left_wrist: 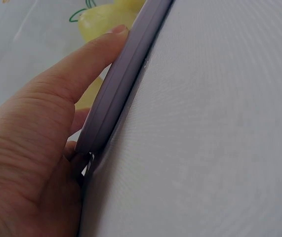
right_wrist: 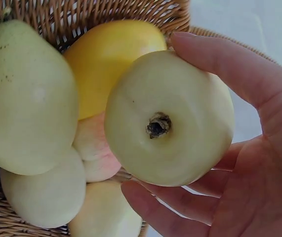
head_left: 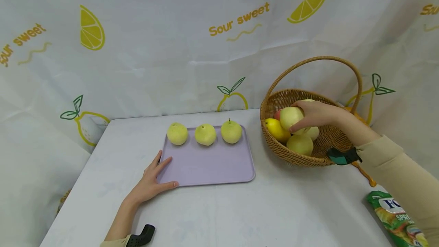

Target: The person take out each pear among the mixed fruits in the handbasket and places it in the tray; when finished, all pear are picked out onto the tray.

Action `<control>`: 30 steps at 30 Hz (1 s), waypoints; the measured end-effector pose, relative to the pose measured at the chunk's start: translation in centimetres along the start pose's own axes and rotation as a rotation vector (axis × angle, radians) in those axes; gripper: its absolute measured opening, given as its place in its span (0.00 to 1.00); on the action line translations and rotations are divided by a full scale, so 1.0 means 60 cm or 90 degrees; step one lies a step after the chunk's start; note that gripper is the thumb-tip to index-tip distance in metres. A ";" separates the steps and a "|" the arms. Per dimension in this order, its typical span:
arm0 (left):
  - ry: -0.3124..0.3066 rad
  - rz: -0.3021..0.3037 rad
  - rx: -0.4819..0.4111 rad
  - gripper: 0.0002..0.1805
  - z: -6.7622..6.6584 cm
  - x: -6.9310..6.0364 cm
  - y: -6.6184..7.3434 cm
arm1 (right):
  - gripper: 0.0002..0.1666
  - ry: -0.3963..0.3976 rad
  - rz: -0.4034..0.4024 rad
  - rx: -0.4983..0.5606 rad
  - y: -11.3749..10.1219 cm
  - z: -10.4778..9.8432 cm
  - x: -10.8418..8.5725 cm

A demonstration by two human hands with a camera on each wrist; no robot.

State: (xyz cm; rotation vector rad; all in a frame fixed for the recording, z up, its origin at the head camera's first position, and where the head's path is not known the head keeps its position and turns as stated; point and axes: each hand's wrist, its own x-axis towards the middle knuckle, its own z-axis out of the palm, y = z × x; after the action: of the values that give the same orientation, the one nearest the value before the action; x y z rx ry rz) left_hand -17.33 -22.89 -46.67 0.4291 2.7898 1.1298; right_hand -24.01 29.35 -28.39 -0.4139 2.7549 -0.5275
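My right hand grips a pale yellow pear inside the wicker basket, its thumb and fingers curved around the sides. Below and beside that pear lie a yellow lemon-like fruit, more pale pears and a pinkish fruit. At the near left corner of the lilac tray, my left hand rests with fingers spread and thumb along the front rim. Along the tray's far edge sit three pale yellow pears, a left one, a middle one and a right one.
The basket's tall arched handle rises above the right forearm. A green snack packet lies at the table's right front, partly under the sleeve. Behind the white table hangs a lemon-print cloth.
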 end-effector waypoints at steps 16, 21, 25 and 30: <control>-0.001 0.000 0.003 0.49 0.001 0.000 0.000 | 0.51 0.062 -0.026 0.027 -0.045 0.006 -0.048; 0.000 0.000 0.000 0.49 0.000 0.000 0.000 | 0.53 0.090 -0.032 0.038 -0.060 0.016 -0.060; -0.001 0.001 -0.001 0.50 0.000 0.000 0.001 | 0.53 0.110 -0.045 0.050 -0.072 0.026 -0.066; -0.001 0.005 -0.008 0.50 0.000 0.000 0.001 | 0.54 0.120 -0.050 0.072 -0.089 0.040 -0.069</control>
State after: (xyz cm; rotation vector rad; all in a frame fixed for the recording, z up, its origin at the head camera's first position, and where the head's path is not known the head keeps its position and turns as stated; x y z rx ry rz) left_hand -17.30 -22.84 -46.63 0.4397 2.7801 1.1478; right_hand -18.21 25.22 -27.41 -0.4688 2.8776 -0.7752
